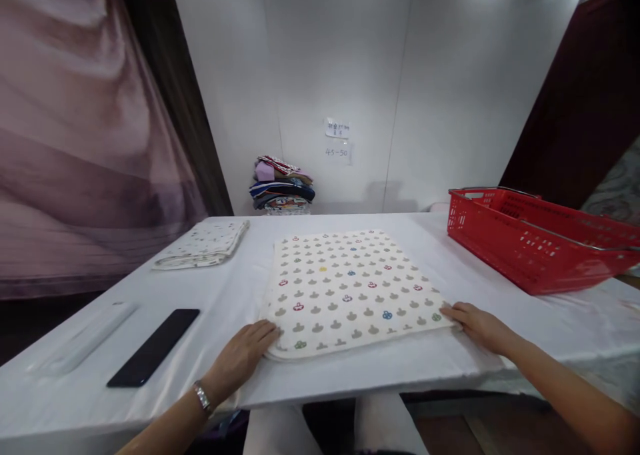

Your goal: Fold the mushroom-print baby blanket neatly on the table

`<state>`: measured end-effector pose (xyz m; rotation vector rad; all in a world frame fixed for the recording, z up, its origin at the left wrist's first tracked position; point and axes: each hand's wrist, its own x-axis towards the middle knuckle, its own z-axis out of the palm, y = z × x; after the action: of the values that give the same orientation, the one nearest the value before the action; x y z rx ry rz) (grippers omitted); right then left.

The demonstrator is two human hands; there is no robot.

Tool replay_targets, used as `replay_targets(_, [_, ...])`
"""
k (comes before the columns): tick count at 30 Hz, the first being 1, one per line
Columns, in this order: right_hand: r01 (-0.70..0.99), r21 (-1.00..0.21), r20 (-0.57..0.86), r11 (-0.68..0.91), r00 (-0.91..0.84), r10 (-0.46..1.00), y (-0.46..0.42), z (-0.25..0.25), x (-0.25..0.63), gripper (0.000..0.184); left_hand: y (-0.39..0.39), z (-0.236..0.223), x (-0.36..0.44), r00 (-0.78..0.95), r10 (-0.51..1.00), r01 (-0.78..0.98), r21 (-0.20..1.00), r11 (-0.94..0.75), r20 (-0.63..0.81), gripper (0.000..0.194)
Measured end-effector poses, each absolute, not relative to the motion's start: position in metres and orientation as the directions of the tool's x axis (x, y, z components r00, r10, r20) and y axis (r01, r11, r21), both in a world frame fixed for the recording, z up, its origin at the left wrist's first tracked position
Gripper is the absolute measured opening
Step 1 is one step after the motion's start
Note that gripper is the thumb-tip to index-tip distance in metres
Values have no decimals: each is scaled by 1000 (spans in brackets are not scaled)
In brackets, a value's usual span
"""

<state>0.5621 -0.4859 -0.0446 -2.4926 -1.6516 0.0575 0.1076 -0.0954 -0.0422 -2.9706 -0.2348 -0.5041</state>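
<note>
A white cloth (345,318) printed with grey mushroom shapes and a few red, blue, green and yellow ones lies flat in front of me. Its near left corner is between the fingers of my left hand (245,354), whose thumb is hidden; a bracelet (203,396) is on that wrist. At the near right corner, my right hand (479,326) pinches the cloth's edge. Both hands rest low at the table's front side, and the cloth looks smooth, with rounded corners.
The white-covered table (225,302) bears a folded patterned cloth (205,244), a black phone (154,347) and a pale, long object (87,338) on the left. To the right stands a red basket (540,242). Folded fabrics (283,185) are stacked by the wall (340,55).
</note>
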Motion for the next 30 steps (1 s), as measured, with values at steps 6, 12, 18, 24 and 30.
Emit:
replay_targets(6, [927, -78, 100, -366, 372, 923, -485, -54, 576, 49, -110, -34, 107, 932, 30, 67, -89, -994, 362, 36])
replay_targets(12, [956, -59, 129, -289, 294, 947, -485, -67, 592, 48, -114, -35, 106, 932, 63, 89, -55, -995, 356, 36])
replay_targets(18, [970, -85, 220, -229, 243, 945, -497, -79, 602, 46, -117, -35, 106, 939, 115, 129, -24, -991, 325, 34])
replay_targets(24, [952, -220, 233, -211, 262, 937, -501, -89, 612, 45, -121, -33, 107, 937, 177, 171, 47, -984, 301, 35])
replay_targets(30, [872, -414, 306, -262, 404, 862, -503, -89, 607, 39, -124, -21, 102, 937, 230, 196, 152, -969, 263, 41])
